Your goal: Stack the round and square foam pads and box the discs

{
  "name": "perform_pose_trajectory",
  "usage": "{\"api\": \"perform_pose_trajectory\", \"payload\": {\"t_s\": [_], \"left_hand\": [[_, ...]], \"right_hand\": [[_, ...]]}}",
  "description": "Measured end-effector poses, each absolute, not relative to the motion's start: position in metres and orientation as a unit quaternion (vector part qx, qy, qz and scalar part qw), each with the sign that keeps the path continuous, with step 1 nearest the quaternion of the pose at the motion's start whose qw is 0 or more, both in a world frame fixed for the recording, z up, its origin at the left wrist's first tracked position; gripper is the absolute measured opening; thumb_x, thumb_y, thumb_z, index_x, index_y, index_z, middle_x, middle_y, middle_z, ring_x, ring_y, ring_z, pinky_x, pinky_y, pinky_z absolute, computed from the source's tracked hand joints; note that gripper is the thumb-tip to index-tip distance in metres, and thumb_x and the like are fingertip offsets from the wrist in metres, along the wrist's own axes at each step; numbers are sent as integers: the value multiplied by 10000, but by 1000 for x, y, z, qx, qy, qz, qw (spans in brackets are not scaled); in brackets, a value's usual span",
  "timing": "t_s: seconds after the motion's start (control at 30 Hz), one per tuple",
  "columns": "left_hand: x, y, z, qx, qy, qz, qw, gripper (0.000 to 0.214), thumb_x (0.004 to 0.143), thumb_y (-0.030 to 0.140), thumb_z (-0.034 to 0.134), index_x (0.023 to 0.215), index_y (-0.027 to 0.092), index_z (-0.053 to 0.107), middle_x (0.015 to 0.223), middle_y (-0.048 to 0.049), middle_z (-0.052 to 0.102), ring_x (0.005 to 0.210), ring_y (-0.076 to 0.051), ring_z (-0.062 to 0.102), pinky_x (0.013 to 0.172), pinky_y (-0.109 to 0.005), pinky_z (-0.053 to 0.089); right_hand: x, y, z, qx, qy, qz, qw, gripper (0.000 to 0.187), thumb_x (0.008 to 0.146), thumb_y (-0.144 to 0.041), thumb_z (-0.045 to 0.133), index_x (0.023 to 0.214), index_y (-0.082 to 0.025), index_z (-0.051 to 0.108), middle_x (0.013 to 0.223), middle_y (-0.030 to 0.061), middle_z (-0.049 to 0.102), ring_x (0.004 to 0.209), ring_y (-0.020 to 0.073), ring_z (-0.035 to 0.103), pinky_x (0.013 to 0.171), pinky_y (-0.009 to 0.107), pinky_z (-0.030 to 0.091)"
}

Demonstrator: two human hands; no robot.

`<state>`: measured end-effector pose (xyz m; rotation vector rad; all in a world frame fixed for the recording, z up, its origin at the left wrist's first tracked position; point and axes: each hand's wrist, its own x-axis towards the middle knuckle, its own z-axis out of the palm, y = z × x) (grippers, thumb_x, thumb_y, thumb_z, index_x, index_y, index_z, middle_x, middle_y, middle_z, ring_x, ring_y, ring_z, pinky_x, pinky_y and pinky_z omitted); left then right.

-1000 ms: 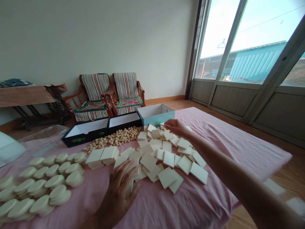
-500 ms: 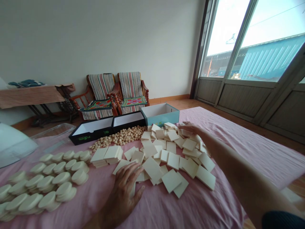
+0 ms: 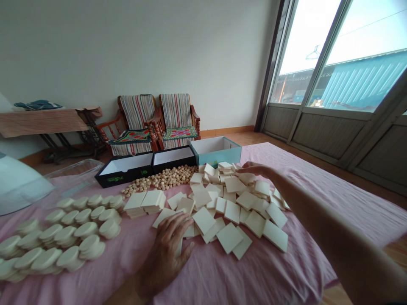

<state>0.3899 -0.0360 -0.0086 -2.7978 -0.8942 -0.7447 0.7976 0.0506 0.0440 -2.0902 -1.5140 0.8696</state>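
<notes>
A scattered pile of cream square tiles (image 3: 235, 203) covers the middle of the pink-covered table (image 3: 318, 190). My left hand (image 3: 167, 250) lies on the near left edge of that pile, fingers curled around a few square tiles standing on edge. My right hand (image 3: 257, 169) reaches to the far right side of the pile, fingers stretched flat over the tiles, palm down. Two neat stacks of square tiles (image 3: 144, 202) stand left of the pile.
Cream round discs (image 3: 63, 237) lie in rows at the left. Small wooden beads (image 3: 162, 180) are heaped behind the tiles. Two black boxes (image 3: 127, 167) and a teal box (image 3: 216, 150) stand open at the back. A clear plastic tub (image 3: 71, 173) sits far left. Two chairs stand by the wall.
My right hand swept from the top of the pile toward its right side, shifting tiles. My left hand stayed at the near edge; the view drifted slightly.
</notes>
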Motion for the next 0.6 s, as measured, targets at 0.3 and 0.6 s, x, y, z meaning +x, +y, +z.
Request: {"api": "perform_pose_trajectory", "payload": {"t_s": [0.3, 0.6], "left_hand": [[390, -40, -6, -919, -297, -258, 44, 397, 866, 287, 549, 1255, 211, 524, 1290, -96, 569, 1230, -257, 493, 1027, -415, 416], [391, -38, -8, -917, -297, -264, 18, 411, 848, 262, 560, 1254, 206, 530, 1291, -99, 565, 1237, -267, 482, 1042, -438, 407]], "right_hand": [[783, 55, 31, -783, -522, 275, 199, 558, 567, -253, 782, 1085, -119, 623, 883, 81, 689, 777, 219, 653, 640, 307, 527], [768, 61, 34, -791, -547, 235, 140, 270, 764, -289, 710, 973, -125, 657, 910, 56, 672, 864, 212, 641, 743, 321, 530]]}}
